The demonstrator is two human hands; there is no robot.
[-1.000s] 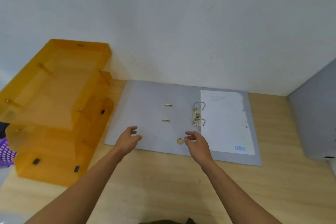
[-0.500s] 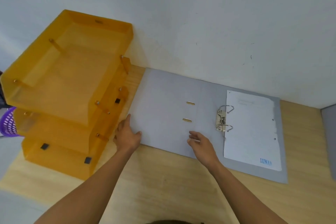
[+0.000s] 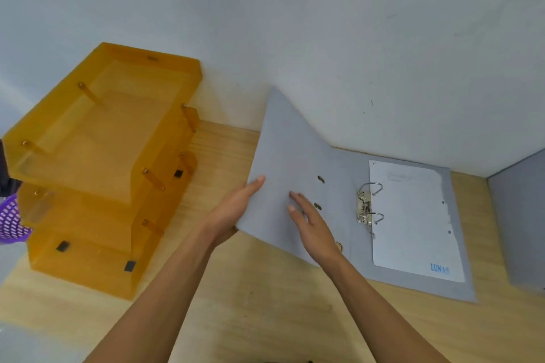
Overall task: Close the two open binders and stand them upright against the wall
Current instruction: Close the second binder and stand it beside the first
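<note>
At the centre of the frame a grey binder (image 3: 398, 268) lies open on the wooden worktop (image 3: 265, 303), its far edge close to the white wall (image 3: 324, 23). Its right half rests flat, carrying a white sheet (image 3: 413, 221) with blue lettering at the lower right corner. The metal ring mechanism (image 3: 367, 208) stands just left of that sheet, both rings shut. The binder's left cover (image 3: 283, 156) is lifted off the worktop and tilts upward, its top corner reaching up in front of the wall; two small brass slots show on its inner face.

The left hand (image 3: 233, 212) grips the outer edge of the raised cover, thumb on the inner face and the fingers hidden behind it, so it is clamped on that cover. The right hand (image 3: 309, 227) lies flat and spread, fingers apart, pressed against the inner face of the same cover near the lower slot; it grasps nothing.

At the left of the frame stands a stack of translucent orange letter trays (image 3: 100, 162), three tiers high, well apart from the lifted cover, with bare wood between them. A purple perforated basket (image 3: 10, 221) peeks in at the far left edge, partly cut off. At the right edge of the frame a second grey board (image 3: 519, 221) rises beside the open binder; whether it is another binder cannot be told from here.
</note>
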